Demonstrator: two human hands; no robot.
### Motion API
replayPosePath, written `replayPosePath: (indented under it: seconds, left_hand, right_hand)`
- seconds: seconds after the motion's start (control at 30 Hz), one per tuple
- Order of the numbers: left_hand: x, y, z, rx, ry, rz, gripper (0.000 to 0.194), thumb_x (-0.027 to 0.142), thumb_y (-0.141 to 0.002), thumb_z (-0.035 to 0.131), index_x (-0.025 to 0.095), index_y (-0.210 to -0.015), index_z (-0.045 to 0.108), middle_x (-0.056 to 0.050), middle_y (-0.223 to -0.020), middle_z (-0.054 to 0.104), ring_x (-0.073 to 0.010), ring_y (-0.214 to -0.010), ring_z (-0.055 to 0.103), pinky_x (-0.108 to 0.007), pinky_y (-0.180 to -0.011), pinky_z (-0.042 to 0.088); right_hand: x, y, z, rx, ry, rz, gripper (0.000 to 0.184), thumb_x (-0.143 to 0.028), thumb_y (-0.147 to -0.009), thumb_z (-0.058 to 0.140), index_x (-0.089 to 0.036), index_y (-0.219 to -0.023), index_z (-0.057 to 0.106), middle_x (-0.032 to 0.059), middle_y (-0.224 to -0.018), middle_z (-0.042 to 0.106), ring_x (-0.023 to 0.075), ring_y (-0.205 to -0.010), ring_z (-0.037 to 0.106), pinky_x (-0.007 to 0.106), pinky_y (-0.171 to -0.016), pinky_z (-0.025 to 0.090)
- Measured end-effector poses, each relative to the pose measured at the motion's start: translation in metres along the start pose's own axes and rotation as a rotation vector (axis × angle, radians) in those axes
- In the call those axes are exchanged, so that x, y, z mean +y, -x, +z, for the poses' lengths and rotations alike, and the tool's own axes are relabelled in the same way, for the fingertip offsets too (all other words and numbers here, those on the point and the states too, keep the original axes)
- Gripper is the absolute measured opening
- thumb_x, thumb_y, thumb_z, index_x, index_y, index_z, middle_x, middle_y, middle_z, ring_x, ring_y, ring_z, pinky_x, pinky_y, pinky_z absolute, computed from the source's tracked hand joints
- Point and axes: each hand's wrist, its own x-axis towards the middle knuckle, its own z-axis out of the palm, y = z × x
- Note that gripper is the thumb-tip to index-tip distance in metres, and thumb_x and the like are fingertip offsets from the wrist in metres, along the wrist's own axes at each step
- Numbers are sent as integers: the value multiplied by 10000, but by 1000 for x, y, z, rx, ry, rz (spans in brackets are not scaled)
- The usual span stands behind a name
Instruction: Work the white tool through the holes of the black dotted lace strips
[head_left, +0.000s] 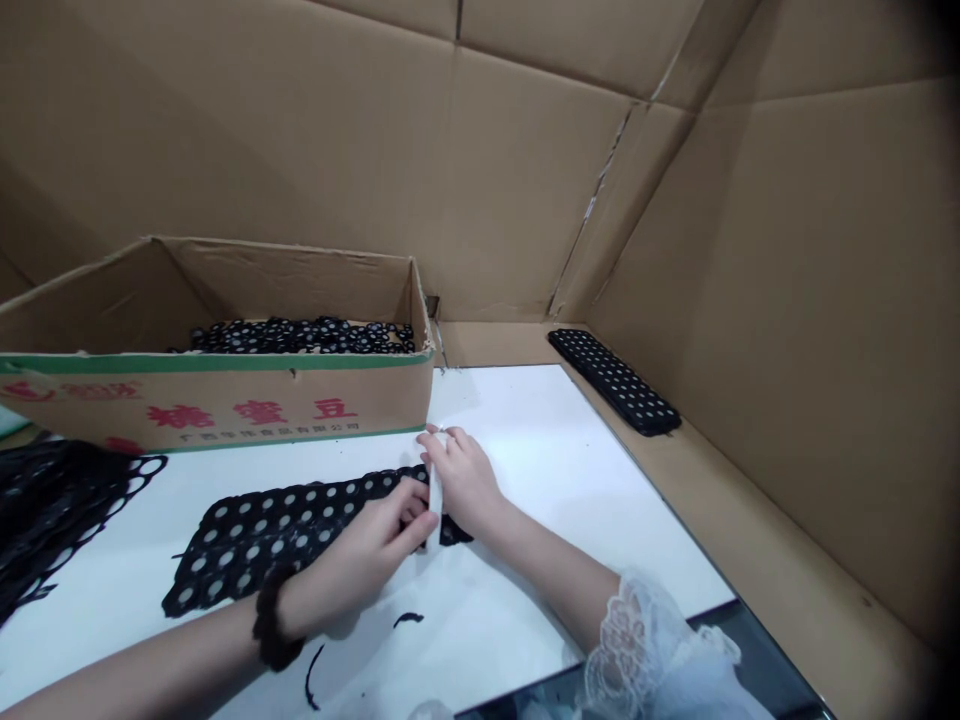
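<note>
Head view: my right hand (471, 487) has thumb and fingers closed about the far end of a white strip (436, 485), which stands across the right end of the black sheet (289, 525). My left hand (379, 528) is at the strip's near end, fingers curled, thumb against it; whether it pinches strip, sheet or both, I cannot tell. To do this well, I judge I should keep the strip square to the dot rows, bear evenly at both ends, and leave the sheet flat so that it does not pucker under my fingers.

The sheet lies on the white table (517, 420), in front of the box (262, 400), its left end angled nearer me. It is dark, dotted with pale rounds in rows, and scalloped along its edges. Two thin black scraps (409, 619) lie just on my side of it.
</note>
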Motion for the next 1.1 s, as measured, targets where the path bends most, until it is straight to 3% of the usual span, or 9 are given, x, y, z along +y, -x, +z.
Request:
replayPosePath:
  seconds: [0.13,0.23,0.3,0.4,0.53,0.7,0.8,0.97,1.1]
  left_hand:
    - [-1,-8,7,20,153,-34,233,378,-876,369,189,-744,402,10,-609,543,-123,-546,483,-237,-526,381]
    - [-7,-7,-4,59,196,-63,208,379,-862,397,181,-809,429,27,-558,526,-110,-499,458,-221,-496,349]
    - [-13,-3,-14,141,209,-122,235,391,-846,410,174,-930,449,55,-506,479,-102,-448,418,-207,-460,314]
    - [-22,4,-21,196,192,-200,280,391,-829,410,171,-990,473,90,-463,354,-89,-404,335,-189,-414,235]
    - [-22,11,-18,98,100,-202,212,343,-814,415,182,-907,516,78,-484,357,-93,-427,332,-191,-411,230]
    - [-9,17,-15,-35,2,-291,177,282,-811,350,185,-842,494,74,-467,428,-107,-392,369,-211,-419,287]
    - [-7,19,-17,-115,-38,-309,207,262,-809,326,178,-897,493,62,-488,492,-122,-416,421,-223,-454,322]
    - [-13,18,-21,-101,-158,-262,213,244,-810,319,181,-922,489,33,-606,539,-155,-568,509,-250,-562,374]
    - [-15,18,-21,-105,-251,-215,190,247,-836,298,188,-910,464,-4,-751,587,-172,-689,559,-272,-650,393]
  right_hand:
    - [-5,-1,-1,-42,-80,-63,470,-202,-846,427,-178,-1310,357,123,-1026,583,230,-929,492,347,-769,452]
    - [0,2,-5,4,-156,4,531,-141,-868,328,-236,-1377,208,92,-1172,533,195,-952,509,336,-813,442]
    - [5,4,-5,-15,-164,100,507,-210,-879,344,-178,-1369,218,114,-1149,549,217,-976,508,361,-810,445]
    - [9,6,-2,-135,-99,143,501,-381,-849,430,-92,-1256,390,152,-1017,588,270,-963,506,409,-782,449]
    - [8,6,1,-233,-94,114,355,-426,-817,483,-129,-998,551,122,-904,577,255,-902,508,397,-765,445]
    - [6,7,-4,-298,-248,237,298,-395,-766,571,-160,-944,529,88,-948,511,203,-888,498,320,-741,447]
    - [7,6,-6,-276,-264,232,255,-374,-744,600,-166,-871,527,83,-950,507,220,-947,454,337,-806,416]
    - [9,6,-5,-341,-385,276,308,-332,-749,595,-160,-977,481,62,-876,559,194,-862,499,308,-748,412]
    - [7,7,-5,-357,-394,252,149,-301,-806,517,-168,-865,548,50,-877,555,159,-811,525,268,-715,398]
